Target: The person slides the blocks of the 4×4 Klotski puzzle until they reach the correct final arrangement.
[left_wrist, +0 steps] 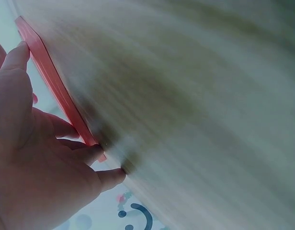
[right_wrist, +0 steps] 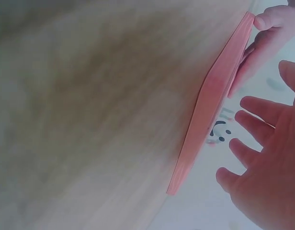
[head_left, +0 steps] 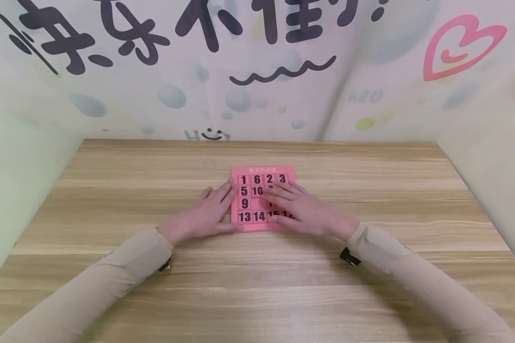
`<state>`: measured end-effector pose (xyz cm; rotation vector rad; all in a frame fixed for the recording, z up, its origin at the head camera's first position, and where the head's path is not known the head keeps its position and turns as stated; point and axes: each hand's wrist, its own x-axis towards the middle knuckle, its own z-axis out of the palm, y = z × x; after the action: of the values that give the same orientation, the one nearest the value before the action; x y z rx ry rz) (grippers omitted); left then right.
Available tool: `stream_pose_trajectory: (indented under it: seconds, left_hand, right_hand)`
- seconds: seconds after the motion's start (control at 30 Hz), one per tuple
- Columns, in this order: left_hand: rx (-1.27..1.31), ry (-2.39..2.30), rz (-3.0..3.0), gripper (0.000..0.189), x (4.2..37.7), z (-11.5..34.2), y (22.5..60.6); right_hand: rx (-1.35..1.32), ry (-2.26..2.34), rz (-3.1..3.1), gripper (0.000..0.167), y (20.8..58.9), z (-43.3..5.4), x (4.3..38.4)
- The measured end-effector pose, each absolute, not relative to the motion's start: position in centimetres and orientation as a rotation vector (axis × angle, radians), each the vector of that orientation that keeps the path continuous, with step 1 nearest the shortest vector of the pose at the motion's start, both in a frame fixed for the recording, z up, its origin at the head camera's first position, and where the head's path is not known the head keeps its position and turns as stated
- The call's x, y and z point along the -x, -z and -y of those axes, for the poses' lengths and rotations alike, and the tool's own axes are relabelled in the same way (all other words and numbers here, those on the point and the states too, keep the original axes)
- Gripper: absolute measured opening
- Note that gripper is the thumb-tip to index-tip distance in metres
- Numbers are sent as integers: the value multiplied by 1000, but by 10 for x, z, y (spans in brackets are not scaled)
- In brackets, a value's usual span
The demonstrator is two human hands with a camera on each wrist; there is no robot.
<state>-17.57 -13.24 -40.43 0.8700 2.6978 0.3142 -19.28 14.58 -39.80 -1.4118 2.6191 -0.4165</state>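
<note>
A pink sliding number puzzle [head_left: 250,227] lies flat on the table. Its top row reads 1, 6, 2, 3, and the bottom row begins 13, 14. Right of the 9 tile [head_left: 244,204] and below the 10 tile [head_left: 257,191] is a bare gap. My left hand [head_left: 208,212] rests against the puzzle's left side, thumb at the near corner, fingers fairly straight. Over the right half spreads my right hand [head_left: 306,209], covering several tiles. In the right wrist view its fingers [right_wrist: 262,110] are extended and appear above the frame; fingertip contact with the tiles is unclear.
The wood-grain table [head_left: 257,290] extends around the puzzle on all sides. A white wall [head_left: 257,109] with drawn lettering and bubbles stands behind, and side walls flank the table. Dark straps [head_left: 350,257] show at the wrists.
</note>
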Motion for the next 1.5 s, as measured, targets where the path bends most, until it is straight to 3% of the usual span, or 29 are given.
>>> stream_pose_trajectory:
  seconds: [1.5]
  left_hand:
    - [-859,-297,-2688,100,176,133,404]
  right_hand:
    - [1283,320,-2587,61,400,-137,208]
